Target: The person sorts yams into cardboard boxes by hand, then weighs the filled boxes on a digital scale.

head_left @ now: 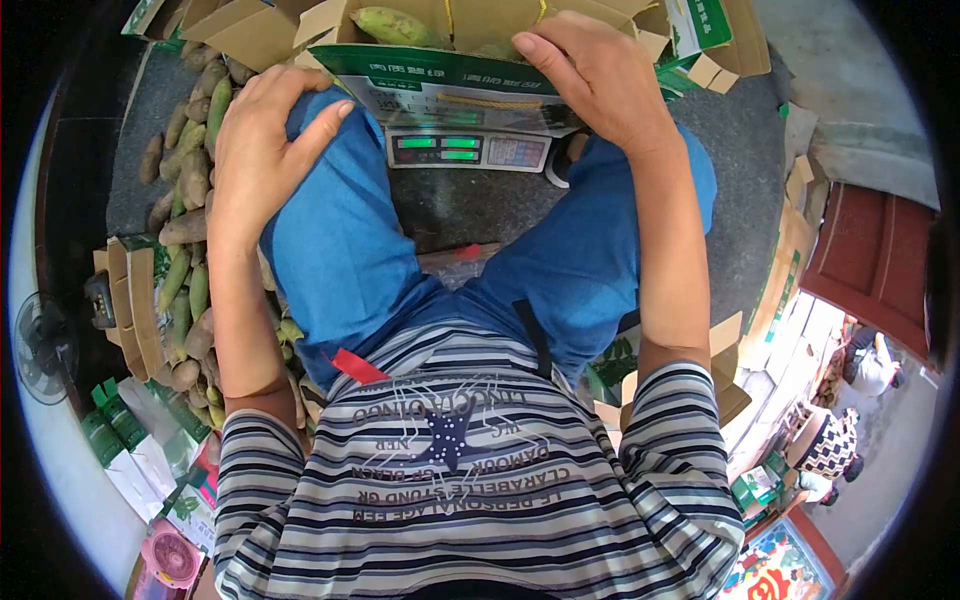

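Observation:
An open green-and-white carton (440, 68) stands in front of me on a scale (470, 150) with lit green displays. A green tuber (390, 25) shows inside it. My left hand (262, 140) rests on my left knee beside the carton's left side, thumb apart from the other fingers, holding nothing. My right hand (600, 75) lies over the carton's right front corner, its thumb stretched along the top edge and its fingers spread downward over the rim; no object shows in it.
A long pile of tubers (185, 230) lies on the left, with an open carton (135, 310) beside it. Another carton (720, 45) stands at the upper right. A pink fan (170, 555) is at the lower left. Other people (825, 445) are at the far right.

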Demonstrator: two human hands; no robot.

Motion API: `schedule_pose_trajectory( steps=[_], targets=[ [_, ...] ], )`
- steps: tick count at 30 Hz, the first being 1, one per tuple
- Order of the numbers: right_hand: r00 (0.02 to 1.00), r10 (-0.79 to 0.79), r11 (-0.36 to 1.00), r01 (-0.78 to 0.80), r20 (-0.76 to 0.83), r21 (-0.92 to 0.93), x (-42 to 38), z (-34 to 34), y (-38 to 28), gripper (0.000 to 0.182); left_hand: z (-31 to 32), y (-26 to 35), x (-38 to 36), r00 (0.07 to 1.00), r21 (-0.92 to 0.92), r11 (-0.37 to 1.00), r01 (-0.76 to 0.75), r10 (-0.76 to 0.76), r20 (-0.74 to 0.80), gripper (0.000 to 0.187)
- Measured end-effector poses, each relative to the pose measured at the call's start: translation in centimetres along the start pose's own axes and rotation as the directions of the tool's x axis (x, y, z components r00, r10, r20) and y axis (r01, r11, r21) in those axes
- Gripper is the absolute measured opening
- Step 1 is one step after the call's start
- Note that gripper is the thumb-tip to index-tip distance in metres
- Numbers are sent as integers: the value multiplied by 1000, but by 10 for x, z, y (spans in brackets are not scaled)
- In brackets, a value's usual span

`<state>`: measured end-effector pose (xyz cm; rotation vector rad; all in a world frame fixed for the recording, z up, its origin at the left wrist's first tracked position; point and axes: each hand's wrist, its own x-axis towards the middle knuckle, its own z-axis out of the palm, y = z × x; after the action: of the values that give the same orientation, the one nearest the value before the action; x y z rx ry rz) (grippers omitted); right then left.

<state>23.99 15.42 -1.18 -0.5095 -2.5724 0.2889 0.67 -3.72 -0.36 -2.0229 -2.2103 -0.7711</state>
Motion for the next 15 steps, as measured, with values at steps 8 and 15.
schedule_pose_trajectory(
  steps=[8,15],
  targets=[
    [998,23,1000,-24,64,6,-3,-2,-1,35,3,4,3,1000,1,1000,1,-1,14,29],
    [988,61,996,-69,139,54,2,-14,-8,35,3,5,5,1000,9,1000,1,-2,20,29]
  ],
)
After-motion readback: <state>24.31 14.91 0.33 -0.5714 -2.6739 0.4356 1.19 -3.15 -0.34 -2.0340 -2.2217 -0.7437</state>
